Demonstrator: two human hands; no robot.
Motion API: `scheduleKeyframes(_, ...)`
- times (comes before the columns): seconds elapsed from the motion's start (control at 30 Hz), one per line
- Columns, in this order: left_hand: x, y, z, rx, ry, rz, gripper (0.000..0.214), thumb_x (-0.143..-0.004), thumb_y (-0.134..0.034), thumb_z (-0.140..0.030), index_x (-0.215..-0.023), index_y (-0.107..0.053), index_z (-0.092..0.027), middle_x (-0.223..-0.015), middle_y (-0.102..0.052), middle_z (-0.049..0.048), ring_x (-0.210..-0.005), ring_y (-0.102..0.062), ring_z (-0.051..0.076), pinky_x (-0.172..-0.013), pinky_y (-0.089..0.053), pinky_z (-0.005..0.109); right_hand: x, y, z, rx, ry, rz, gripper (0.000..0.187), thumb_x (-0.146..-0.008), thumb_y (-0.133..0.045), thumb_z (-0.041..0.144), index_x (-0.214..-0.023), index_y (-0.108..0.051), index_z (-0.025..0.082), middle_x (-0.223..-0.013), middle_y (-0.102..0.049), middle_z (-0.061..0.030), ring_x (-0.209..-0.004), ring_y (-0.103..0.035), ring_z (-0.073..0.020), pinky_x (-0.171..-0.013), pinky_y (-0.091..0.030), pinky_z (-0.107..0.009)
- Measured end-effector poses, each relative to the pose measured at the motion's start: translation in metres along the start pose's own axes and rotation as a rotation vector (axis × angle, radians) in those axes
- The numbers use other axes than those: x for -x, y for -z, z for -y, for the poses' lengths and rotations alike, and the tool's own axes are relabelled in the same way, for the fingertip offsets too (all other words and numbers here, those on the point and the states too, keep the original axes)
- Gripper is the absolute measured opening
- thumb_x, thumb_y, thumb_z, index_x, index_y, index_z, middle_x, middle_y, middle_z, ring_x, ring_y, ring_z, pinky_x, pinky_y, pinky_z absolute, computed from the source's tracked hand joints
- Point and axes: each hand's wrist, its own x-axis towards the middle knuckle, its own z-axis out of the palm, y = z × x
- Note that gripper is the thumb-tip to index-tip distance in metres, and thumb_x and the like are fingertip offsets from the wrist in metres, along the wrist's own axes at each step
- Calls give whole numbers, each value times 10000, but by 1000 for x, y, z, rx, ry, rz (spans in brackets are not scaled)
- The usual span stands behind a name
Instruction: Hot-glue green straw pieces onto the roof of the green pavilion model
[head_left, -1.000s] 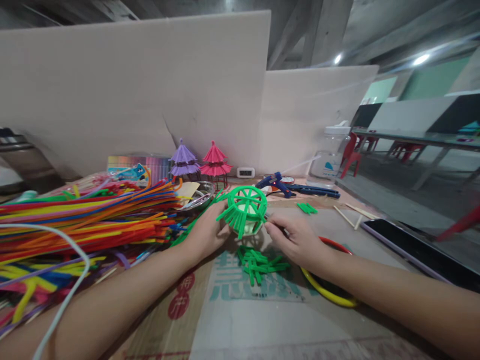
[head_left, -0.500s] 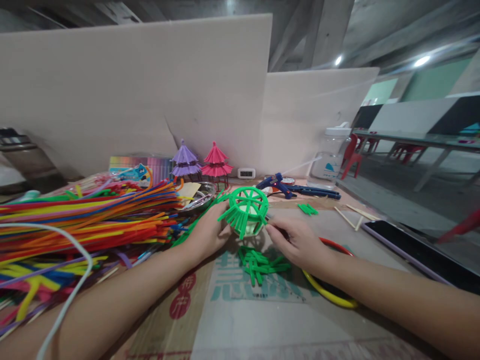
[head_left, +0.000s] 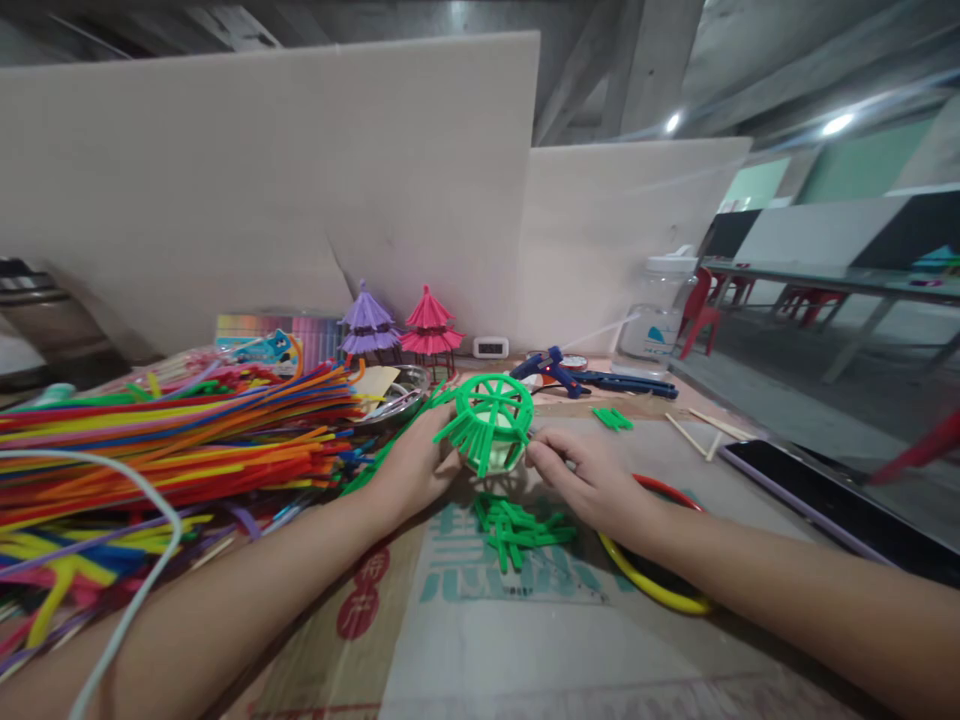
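Note:
My left hand (head_left: pixel 424 455) is closed on the left side of a green pipe-cleaner frame (head_left: pixel 495 408), round and spoked like a wheel on top. Short green strips slope down from its front left rim, and a pale underside shows beneath. At its right edge, the thumb and forefinger of my right hand (head_left: pixel 589 480) are pinched together, touching or almost touching the frame. Whatever lies between those fingertips is too small to make out. Just below the frame, a loose pile of cut green pipe-cleaner pieces (head_left: pixel 517 530) rests on the cardboard-covered table.
Bundles of coloured pipe cleaners (head_left: pixel 225 430) fill the left side. Behind stand purple (head_left: pixel 367 325) and pink (head_left: pixel 429 325) little pagodas, a glue gun (head_left: pixel 551 370) and a water bottle (head_left: pixel 652 320). A phone (head_left: pixel 832 510) lies right, and a white cable (head_left: pixel 154 490) crosses my left forearm.

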Motion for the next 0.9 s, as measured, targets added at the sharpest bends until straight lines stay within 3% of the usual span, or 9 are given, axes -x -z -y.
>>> scheduleKeyframes(0.3, 0, 1, -1, -25, -9, 18, 507, -803, -526, -96, -1297, -564, -205, -1367, -592, 92, -1271, -542, 264, -1112, -426, 456, -4, 0, 10, -169, -178, 36, 365, -960, -414, 409, -655, -462, 214, -602, -441, 36, -568, -426, -119, -545, -343, -256)
scheduleKeyframes(0.9, 7, -4, 8, -68, 74, 21, 531, -840, -541, -157, -1370, -510, -151, -1422, -535, 150, -1331, -491, 290, -1142, -378, 495, -4, -3, 9, -363, -275, 51, 410, -939, -469, 506, -658, -492, 208, -542, -491, 40, -487, -436, -102, -479, -347, -237)
